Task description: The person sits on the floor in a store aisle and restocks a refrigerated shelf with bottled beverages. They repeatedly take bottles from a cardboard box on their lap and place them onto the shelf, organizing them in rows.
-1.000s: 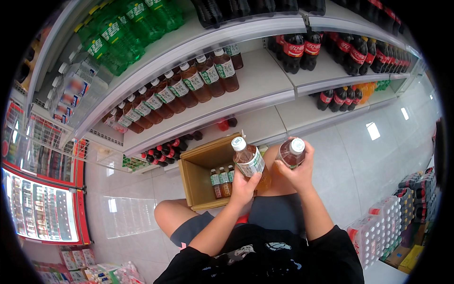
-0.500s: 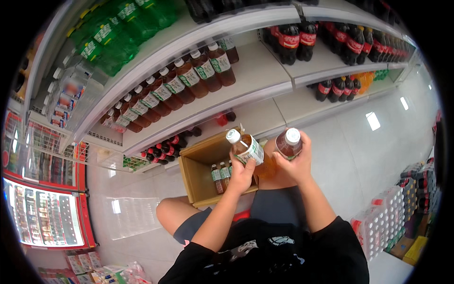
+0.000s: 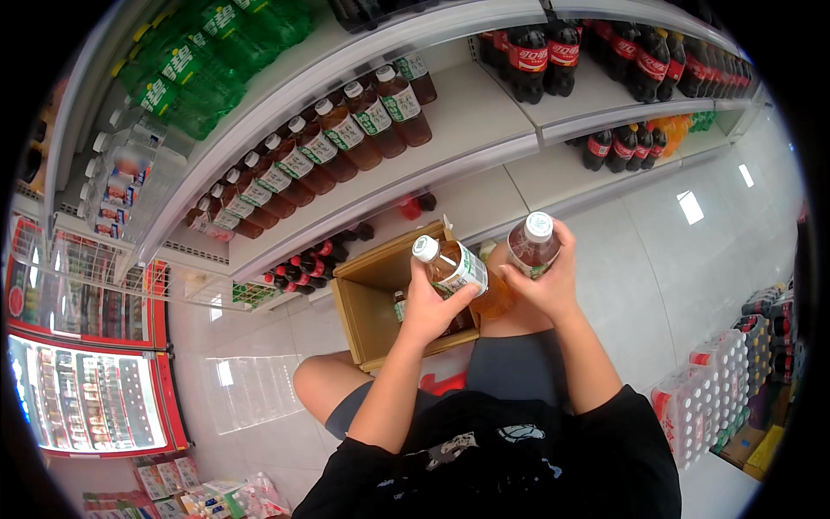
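Note:
My left hand (image 3: 432, 310) is wrapped round a large bottle of amber drink (image 3: 456, 270) with a white cap and a white-and-green label, held tilted over the right part of an open cardboard box (image 3: 356, 324). To its right, my right hand (image 3: 553, 278) grips a darker brown bottle (image 3: 527, 248), also white-capped, above my right thigh. A gap separates the two bottles. Inside the box stand a few small bottles (image 3: 399, 306), mostly hidden by my left hand and forearm.
Ahead, a shelf (image 3: 480, 108) carries a row of brown drink bottles (image 3: 346, 138), with cola bottles (image 3: 529, 62) farther right. Green bottles (image 3: 186, 78) fill the upper left. A lit drinks fridge (image 3: 86, 394) is at left; shrink-wrapped bottle packs (image 3: 705, 402) lie at right.
The view has shifted a little. Both hands keep their bottles; the right one is slightly higher in the picture. My left hand now covers more of the bottles in the box.

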Motion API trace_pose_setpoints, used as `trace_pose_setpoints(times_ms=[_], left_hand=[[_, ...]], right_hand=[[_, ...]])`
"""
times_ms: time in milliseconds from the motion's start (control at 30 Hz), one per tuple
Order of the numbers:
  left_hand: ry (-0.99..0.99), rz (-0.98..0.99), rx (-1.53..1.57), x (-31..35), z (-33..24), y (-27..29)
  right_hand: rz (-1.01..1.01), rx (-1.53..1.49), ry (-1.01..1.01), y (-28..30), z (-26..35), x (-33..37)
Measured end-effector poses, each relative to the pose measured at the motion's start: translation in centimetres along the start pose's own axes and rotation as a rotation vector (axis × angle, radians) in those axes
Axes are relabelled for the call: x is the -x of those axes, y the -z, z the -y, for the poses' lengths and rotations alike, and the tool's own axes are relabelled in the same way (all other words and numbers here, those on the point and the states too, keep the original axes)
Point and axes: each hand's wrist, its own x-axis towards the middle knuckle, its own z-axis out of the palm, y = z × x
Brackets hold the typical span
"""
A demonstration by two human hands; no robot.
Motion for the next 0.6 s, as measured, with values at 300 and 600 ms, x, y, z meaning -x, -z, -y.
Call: trace_pose_setpoints(times_ms=[300,600], left_hand=[[0.062,-0.158,0.098,2.0,1.6,0.5],[-0.085,-0.313,0.058,3.6,-0.1,5.6]], right_hand=[[-0.108,-0.107,-0.291,1.9,-0.7,-0.9],[0.316,-0.483,-0.717,1.2,-1.6,-3.2]])
